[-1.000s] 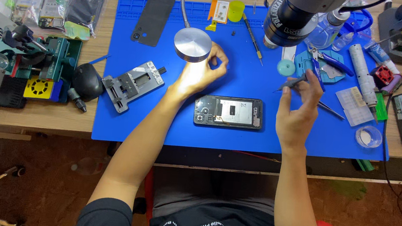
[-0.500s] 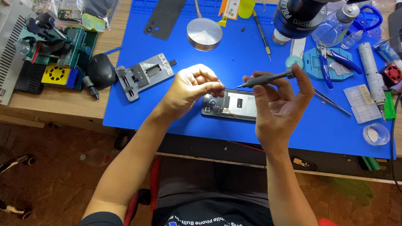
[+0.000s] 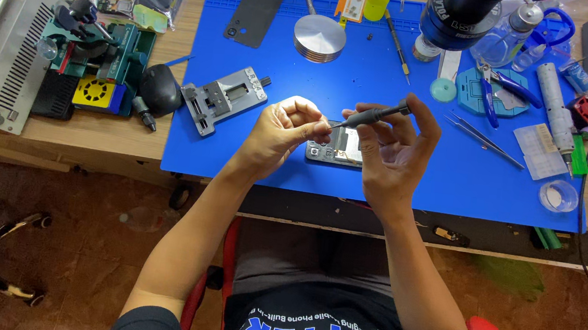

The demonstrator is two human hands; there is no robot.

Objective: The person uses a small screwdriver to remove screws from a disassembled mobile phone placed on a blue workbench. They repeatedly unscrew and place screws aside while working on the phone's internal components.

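My right hand point(image 3: 394, 150) grips a slim dark precision screwdriver point(image 3: 372, 115), its tip pointing left toward my left hand point(image 3: 284, 129). The left hand's fingers are pinched together at the screwdriver's tip; what they pinch is too small to make out. Both hands hover just above an opened phone point(image 3: 339, 151) lying on the blue work mat point(image 3: 265, 162), and they hide most of it.
A metal clamp jig point(image 3: 222, 98) lies left of the hands, with a black phone back cover point(image 3: 256, 10) and a round metal lamp base point(image 3: 320, 38) behind. Tweezers point(image 3: 482, 137), blue pliers point(image 3: 495, 88), a small clear cup point(image 3: 559, 195) and a microscope head point(image 3: 462, 15) sit at the right.
My left hand came down from the round lamp base to the screwdriver's tip. My right hand moved left over the phone, bringing the screwdriver level.
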